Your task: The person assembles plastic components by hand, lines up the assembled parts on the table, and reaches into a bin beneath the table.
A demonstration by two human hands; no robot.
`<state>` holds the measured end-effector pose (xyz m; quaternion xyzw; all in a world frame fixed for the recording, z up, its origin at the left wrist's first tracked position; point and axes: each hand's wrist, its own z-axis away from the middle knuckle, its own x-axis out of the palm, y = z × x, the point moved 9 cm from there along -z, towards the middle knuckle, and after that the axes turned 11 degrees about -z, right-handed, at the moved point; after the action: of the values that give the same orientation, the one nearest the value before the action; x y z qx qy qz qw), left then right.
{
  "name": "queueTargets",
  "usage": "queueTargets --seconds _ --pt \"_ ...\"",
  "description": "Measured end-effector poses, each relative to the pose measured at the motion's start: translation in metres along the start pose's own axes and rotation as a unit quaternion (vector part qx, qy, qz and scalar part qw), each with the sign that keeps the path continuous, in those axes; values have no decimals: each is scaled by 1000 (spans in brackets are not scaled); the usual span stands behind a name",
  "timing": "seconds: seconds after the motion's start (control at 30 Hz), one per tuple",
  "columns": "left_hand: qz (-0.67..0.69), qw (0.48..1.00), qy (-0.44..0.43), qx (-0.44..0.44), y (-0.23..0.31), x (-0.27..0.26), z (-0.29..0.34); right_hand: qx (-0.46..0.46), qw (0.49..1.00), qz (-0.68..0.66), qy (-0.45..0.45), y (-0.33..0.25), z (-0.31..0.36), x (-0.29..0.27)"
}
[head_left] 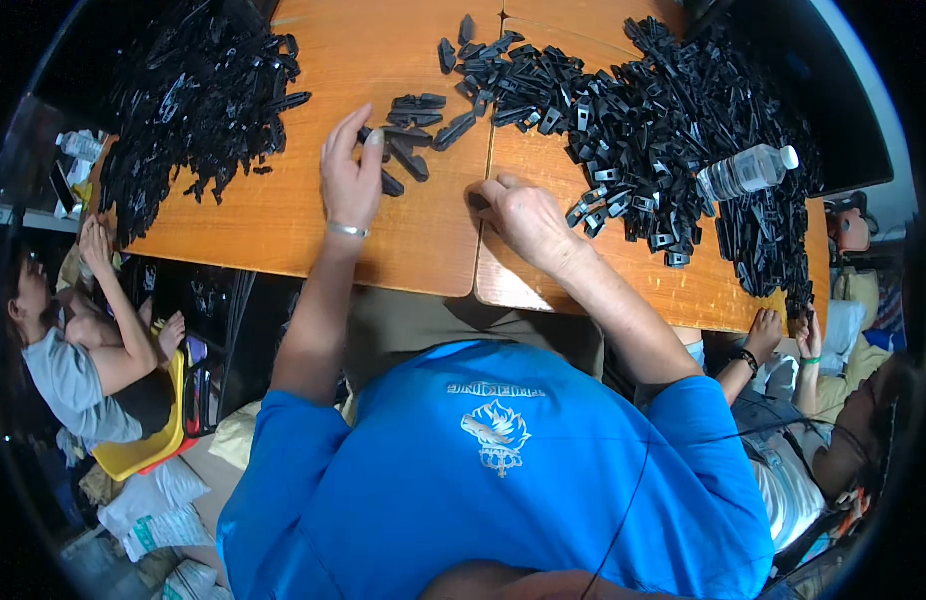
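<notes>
My left hand [351,185], with a bracelet at its wrist, is raised over the wooden table [403,240]. Its thumb and fingers pinch a black plastic clip piece [364,134]. Several loose black clip pieces [408,160] lie just right of those fingers. Near the table's front edge, by a seam in the top, my right hand [528,218] is closed. A small dark piece [477,201] shows at its fingertips, mostly hidden; it looks like another black plastic piece. Beyond the right hand spreads a big heap of black clips [613,120].
A second heap of black parts [198,100] covers the table's left side. On the right heap lies a clear plastic bottle [748,172] with a white cap. One person [88,370] sits at the left on a yellow seat; another person [813,450] works at the right edge.
</notes>
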<state>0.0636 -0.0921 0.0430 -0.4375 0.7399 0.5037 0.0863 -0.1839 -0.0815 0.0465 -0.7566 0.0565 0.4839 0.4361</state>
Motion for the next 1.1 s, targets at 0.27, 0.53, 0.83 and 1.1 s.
queueTargets --seconds 0.27,0.53,0.83,1.1 --pt "-157 967 -82 181 38 -26 44 24 998 61 -4 -9 10 -3" --pt "-147 971 -116 151 40 -26 46 46 995 90 -27 3 15 4" --pt "-128 960 -134 208 85 -3 88 47 996 67 -35 -14 10 -2" --pt "-207 944 -165 196 87 -1 87 10 999 -3 37 -24 21 6"
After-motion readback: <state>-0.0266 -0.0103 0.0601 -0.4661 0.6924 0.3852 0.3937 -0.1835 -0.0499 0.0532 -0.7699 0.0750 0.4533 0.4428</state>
